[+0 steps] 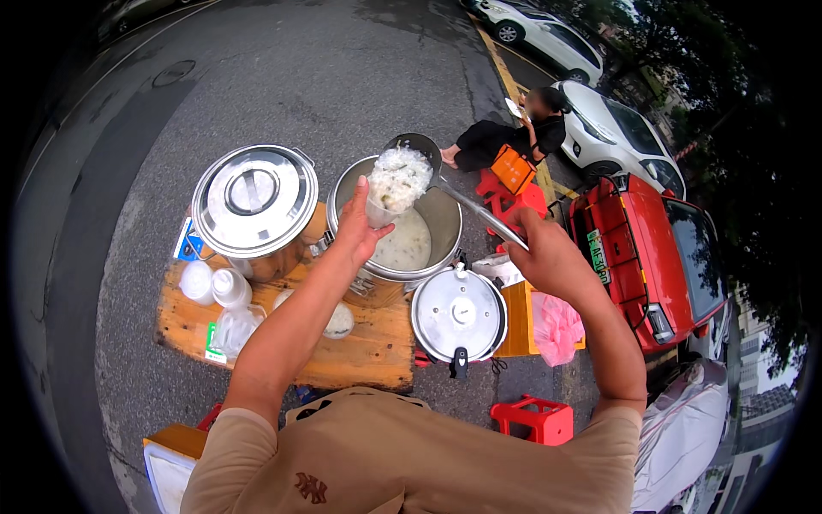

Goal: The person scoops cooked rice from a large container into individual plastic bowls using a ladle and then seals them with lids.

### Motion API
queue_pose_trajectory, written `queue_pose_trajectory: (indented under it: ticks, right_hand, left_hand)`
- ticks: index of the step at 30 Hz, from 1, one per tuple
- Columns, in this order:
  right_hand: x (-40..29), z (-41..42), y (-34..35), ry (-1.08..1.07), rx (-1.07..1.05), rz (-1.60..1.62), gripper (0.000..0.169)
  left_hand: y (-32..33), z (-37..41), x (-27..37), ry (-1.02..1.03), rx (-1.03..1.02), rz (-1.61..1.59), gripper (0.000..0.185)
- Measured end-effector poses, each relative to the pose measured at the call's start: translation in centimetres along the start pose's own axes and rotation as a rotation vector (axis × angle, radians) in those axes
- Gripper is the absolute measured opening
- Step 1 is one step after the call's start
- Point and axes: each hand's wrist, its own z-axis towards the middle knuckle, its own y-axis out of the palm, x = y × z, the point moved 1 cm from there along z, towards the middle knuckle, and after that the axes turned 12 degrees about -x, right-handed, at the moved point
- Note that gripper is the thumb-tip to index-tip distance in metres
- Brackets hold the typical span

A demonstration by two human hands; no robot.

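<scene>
My left hand (356,221) is wrapped around a clear plastic cup (380,213) above a deep metal pot (449,241). The handle of a metal ladle (478,209) is in my right hand (546,254). The ladle's bowl tips toward the cup's mouth, and white rice porridge (403,177) with greenish bits is heaped there. Where the ladle's load ends and the cup's begins is hard to tell. More pale porridge (403,244) lies inside the pot. Behind my left forearm, a filled round container (339,321) stands on the wooden table (379,350), with another partly hidden beside it.
A lidded steel pot (253,199) stands at left, near stacked plastic containers (231,288) and a plastic bag (236,331). A pressure cooker (459,315) is at right, by a pink bag (555,327). Red stools (533,421), a seated person (514,138) and parked cars (648,263) lie beyond.
</scene>
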Motion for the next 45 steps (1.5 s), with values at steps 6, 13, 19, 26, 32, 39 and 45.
queue_pose_trajectory:
  ticks: [6, 13, 19, 26, 32, 39, 45]
  right_hand:
    - [0.7, -1.5, 2.0, -0.041, 0.114, -0.224, 0.031]
    - [3.1, -1.7, 3.5, -0.036, 0.018, 0.287, 0.029]
    - [6.2, 1.6, 4.4, 0.053, -0.12, 0.795, 0.028]
    - [6.5, 9.1, 10.1, 0.032, -0.041, -0.061, 0.029]
    - [4.4, 14.3, 15.6, 0.008, -0.269, -0.151, 0.031]
    - [8.5, 12.5, 14.5, 0.189, -0.51, 0.646, 0.032]
    - [6.1, 6.4, 6.0, 0.16, -0.317, 0.722, 0.031]
  left_hand:
    - [-0.8, -0.2, -0.5, -0.027, -0.029, -0.032, 0.091]
    - [-1.1, -0.6, -0.5, -0.042, -0.04, -0.023, 0.097]
    - [-3.2, -1.0, 0.6, 0.046, -0.13, -0.059, 0.081]
    - [-0.8, -5.1, 2.8, 0.087, -0.078, -0.022, 0.089]
    - [-2.2, -7.1, 4.2, 0.135, -0.031, -0.011, 0.087]
    - [-4.1, -9.0, 4.5, 0.162, -0.043, 0.016, 0.093]
    - [-4.4, -8.9, 3.9, 0.147, -0.017, -0.018, 0.091]
